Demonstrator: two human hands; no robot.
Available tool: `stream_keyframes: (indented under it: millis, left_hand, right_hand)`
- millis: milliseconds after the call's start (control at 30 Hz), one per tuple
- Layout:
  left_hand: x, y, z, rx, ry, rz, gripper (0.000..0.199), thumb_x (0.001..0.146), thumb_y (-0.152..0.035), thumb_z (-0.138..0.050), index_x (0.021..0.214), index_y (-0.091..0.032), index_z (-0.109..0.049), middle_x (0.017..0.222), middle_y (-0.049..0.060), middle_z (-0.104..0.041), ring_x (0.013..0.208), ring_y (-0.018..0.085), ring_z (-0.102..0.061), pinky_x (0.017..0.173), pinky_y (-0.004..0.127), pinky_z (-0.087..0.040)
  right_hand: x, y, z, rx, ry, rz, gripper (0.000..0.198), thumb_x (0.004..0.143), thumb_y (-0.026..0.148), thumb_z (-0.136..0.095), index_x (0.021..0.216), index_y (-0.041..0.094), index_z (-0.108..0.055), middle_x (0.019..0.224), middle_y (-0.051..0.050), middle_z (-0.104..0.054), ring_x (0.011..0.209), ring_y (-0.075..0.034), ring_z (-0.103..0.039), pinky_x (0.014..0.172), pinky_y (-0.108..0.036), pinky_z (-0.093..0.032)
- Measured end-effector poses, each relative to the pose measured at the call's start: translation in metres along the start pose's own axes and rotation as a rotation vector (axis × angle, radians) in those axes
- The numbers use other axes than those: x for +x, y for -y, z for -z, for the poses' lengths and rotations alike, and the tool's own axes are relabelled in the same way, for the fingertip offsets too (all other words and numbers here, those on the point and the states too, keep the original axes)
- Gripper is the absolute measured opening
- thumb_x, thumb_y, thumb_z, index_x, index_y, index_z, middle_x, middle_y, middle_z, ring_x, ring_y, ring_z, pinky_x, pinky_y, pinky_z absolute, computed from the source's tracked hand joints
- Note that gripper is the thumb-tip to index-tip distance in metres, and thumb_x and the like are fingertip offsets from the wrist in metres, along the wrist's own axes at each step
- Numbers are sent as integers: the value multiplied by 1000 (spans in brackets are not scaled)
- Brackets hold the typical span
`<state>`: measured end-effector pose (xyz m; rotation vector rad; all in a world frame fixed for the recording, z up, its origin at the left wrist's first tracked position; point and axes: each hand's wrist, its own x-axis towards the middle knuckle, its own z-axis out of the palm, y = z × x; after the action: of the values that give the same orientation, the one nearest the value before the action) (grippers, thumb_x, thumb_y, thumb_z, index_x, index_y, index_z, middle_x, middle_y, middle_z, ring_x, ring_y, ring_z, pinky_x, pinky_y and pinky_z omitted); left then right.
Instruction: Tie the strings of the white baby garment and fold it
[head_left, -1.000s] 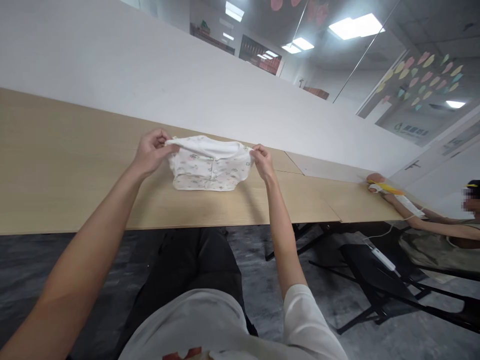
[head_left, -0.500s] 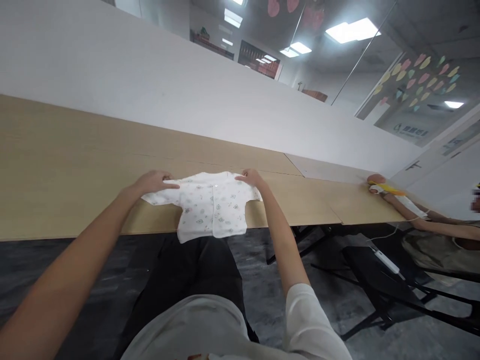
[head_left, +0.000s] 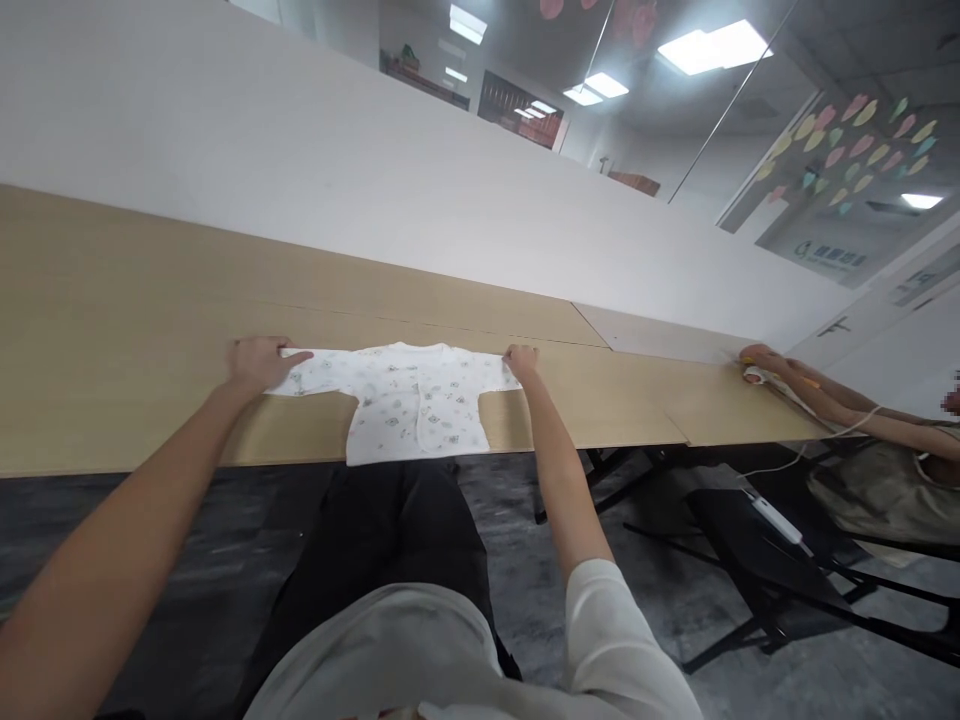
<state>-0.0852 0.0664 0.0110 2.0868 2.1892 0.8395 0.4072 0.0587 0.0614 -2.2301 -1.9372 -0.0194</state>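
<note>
A small white baby shirt (head_left: 420, 405) with a scattered print lies front side up on the wooden table (head_left: 135, 330), its sleeves stretched out sideways. The hem reaches the table's front edge. At the end of the left-hand sleeve, my left hand (head_left: 262, 364) is closed on the cuff, thumb on top. My right hand (head_left: 523, 362) grips the cuff of the other sleeve, with its fingers bent over the cloth. The fingertips of that hand are partly hidden.
At the far right end of the table, another person's hands (head_left: 765, 362) handle something white and yellow. A white cable hangs there. A black folding chair (head_left: 757, 570) with a white power strip (head_left: 776, 520) stands below. A white wall (head_left: 315, 190) runs behind the table.
Both hands have moved outward, from near the shoulders to the cuffs. The sleeves are now drawn straight, and the hem has shifted back from overhanging to the table's edge.
</note>
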Motion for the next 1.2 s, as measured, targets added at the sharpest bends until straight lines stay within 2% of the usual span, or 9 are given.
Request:
stream_keyframes:
  millis: [100,167,233,333,467,533,700,1033,1200]
  left_hand:
    - [-10,-34,-5,98,-69,-37,33,89,-28,-54,114,-14,-70,120,13,-69,118,30,-55,110,52,-38]
    - [-17,-65,-13,33,-13,-125,36,89,-26,-50,117,-13,-69,125,14,-68,121,29,-54,111,48,-38]
    - [-23,-100,-26,-79,77,-234,35,90,-27,-46,112,-16,-71,123,12,-70,120,28,-57,112,42,-39]
    - [-28,-151,-52,-216,171,-247,38,89,-27,-44,112,-20,-73,122,10,-72,119,27,-60,109,38,-43]
    - [-32,-190,-80,-218,249,-64,47,89,-22,-40,122,-15,-72,123,15,-72,114,30,-64,98,40,-49]
    - [-33,-193,-88,-175,208,-25,48,89,-22,-40,122,-15,-73,123,17,-71,113,33,-64,95,43,-49]
    - [-36,-189,-97,-92,125,-113,43,90,-27,-43,117,-20,-76,123,18,-69,115,36,-60,93,46,-48]
    - [-37,-191,-99,-95,98,-84,41,92,-30,-45,115,-22,-77,118,16,-72,111,35,-62,89,43,-48]
    - [-34,-189,-101,-130,111,-72,39,91,-29,-47,113,-19,-77,113,15,-75,109,34,-65,88,42,-48]
  right_hand:
    - [-5,25,-8,-47,-162,29,42,94,3,-43,127,14,-67,136,-23,-62,135,-30,-50,121,-56,-19]
    - [-10,50,-17,-50,-155,119,47,94,1,-38,132,12,-64,139,-25,-60,136,-30,-49,122,-56,-19]
    - [-15,80,-28,-39,-96,244,43,96,4,-39,128,12,-66,134,-22,-63,130,-30,-53,120,-51,-25]
    - [-20,127,-51,54,15,384,35,98,12,-45,123,12,-69,129,-18,-68,120,-27,-60,107,-37,-42]
    - [-22,165,-79,186,15,396,34,100,14,-45,122,11,-71,124,-16,-70,116,-22,-62,100,-27,-45]
    - [-23,168,-85,225,-15,336,36,100,13,-43,120,10,-73,121,-16,-71,114,-22,-64,100,-26,-45]
    - [-22,161,-85,311,-28,258,38,98,10,-42,112,13,-77,112,-14,-74,110,-20,-66,96,-24,-47]
    - [-20,160,-85,456,20,165,32,94,9,-45,112,13,-71,115,-11,-73,109,-16,-66,96,-20,-47]
    - [-20,157,-92,489,4,189,32,93,8,-42,108,14,-70,116,-10,-73,111,-16,-66,99,-22,-46]
